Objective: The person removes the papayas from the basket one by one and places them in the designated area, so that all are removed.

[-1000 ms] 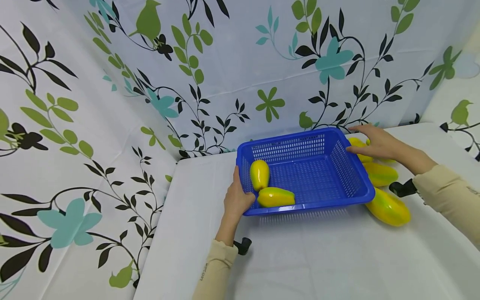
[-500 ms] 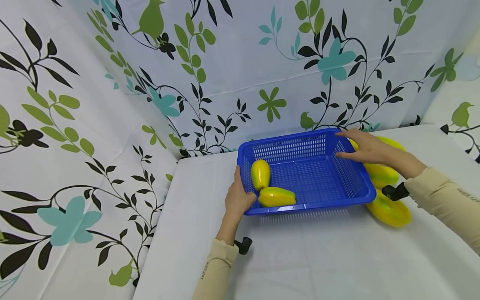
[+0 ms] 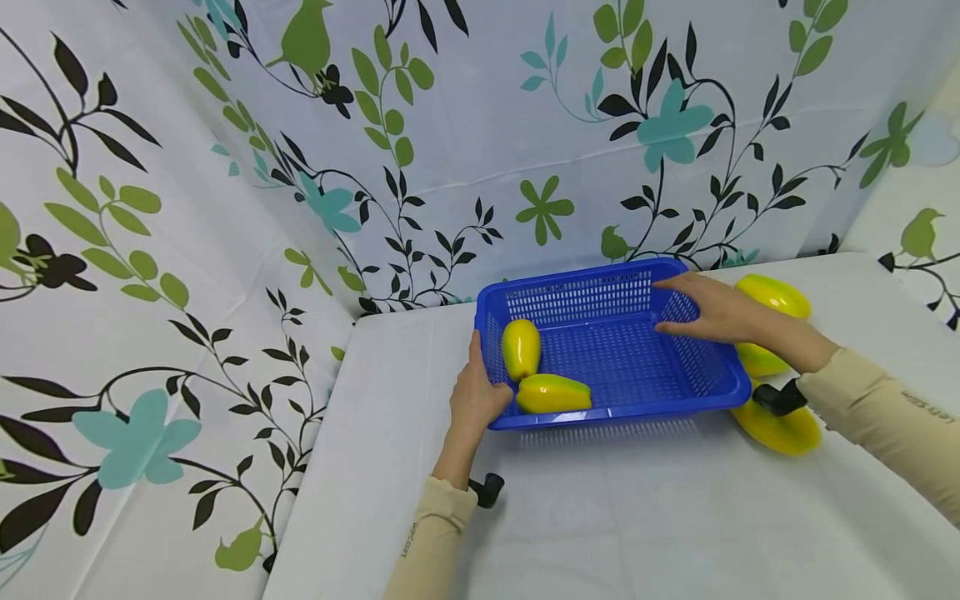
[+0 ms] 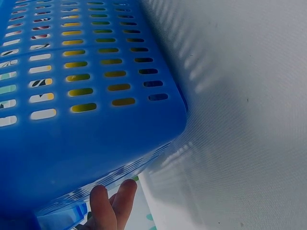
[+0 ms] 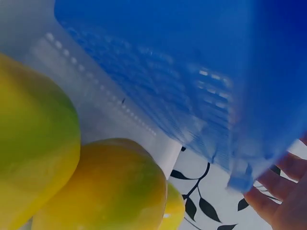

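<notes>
Head view, slotted basket (image 3: 615,358), glossy oval fruits (image 3: 554,393)

The person's left forearm, in a beige sleeve (image 3: 431,533), rises from the near side to the left end of the blue basket (image 3: 622,411). There the left hand (image 3: 474,393) holds the basket near its near-left corner, thumb (image 3: 498,400) at the rim and fingers (image 4: 100,196) lying along the outer wall. The right arm, its sleeve (image 3: 873,412) similarly beige (both cuffs end short of the bare wrists), slants in from beyond the basket's right end. The right hand (image 3: 712,310) is over that end near the far-right corner, thumb and forefinger spread apart, pointing inward across the basket; whether it touches the rim cannot be told.
</notes>
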Demonstrator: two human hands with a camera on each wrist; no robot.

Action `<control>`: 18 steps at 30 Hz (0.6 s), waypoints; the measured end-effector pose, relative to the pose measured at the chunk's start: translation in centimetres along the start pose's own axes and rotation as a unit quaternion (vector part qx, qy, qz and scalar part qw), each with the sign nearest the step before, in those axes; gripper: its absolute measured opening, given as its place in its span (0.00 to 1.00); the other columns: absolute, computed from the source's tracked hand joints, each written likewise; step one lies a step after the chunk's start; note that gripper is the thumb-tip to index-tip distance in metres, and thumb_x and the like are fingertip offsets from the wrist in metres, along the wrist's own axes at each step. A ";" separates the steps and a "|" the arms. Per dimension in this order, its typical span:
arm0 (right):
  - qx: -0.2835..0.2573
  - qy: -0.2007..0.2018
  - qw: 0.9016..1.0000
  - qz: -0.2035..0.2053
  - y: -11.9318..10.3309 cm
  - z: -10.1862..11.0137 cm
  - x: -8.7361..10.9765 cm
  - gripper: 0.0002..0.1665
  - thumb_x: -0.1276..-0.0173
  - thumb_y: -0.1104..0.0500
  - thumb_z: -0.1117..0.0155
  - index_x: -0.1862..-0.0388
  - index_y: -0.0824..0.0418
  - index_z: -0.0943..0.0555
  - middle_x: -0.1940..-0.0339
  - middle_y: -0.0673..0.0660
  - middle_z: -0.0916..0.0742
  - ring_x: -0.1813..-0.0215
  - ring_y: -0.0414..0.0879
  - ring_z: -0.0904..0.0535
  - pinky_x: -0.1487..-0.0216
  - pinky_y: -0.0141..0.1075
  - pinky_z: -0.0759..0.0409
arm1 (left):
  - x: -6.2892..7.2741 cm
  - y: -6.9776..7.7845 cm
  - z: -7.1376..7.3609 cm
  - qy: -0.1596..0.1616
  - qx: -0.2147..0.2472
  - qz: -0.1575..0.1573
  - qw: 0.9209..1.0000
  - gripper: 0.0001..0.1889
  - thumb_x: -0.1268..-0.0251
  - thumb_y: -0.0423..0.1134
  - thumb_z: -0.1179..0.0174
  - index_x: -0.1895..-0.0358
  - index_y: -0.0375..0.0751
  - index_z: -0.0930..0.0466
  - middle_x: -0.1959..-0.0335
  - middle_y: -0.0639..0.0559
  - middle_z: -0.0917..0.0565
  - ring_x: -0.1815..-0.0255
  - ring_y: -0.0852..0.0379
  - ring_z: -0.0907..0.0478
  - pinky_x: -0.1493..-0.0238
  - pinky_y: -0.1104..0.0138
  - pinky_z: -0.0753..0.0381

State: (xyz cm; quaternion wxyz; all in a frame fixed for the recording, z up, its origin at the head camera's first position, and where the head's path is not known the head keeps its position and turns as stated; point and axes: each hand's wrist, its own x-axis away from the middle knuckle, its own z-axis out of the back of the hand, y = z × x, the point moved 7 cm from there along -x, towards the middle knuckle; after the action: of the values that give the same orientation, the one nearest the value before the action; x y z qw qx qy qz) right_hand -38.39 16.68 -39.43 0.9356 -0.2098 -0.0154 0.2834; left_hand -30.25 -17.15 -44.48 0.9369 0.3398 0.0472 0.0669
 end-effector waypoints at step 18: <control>-0.002 -0.040 0.999 0.032 -3.3 -1.2 0.0 0.44 0.37 0.40 0.33 0.29 0.63 0.31 0.34 0.69 0.26 0.34 0.67 0.30 0.42 0.64 0.30 | -0.1 0.2 0.0 0.002 0.010 -0.002 1.000 0.52 0.52 0.31 0.40 0.20 0.42 0.56 0.42 0.32 0.22 0.59 0.41 0.22 0.59 0.49 0.20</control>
State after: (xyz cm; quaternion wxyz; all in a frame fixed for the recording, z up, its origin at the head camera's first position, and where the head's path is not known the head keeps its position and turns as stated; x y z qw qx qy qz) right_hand -36.51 13.75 -39.23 0.9244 -0.2005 -0.0466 0.3211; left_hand -30.42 -16.98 -44.33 0.9333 0.3493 0.0505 0.0654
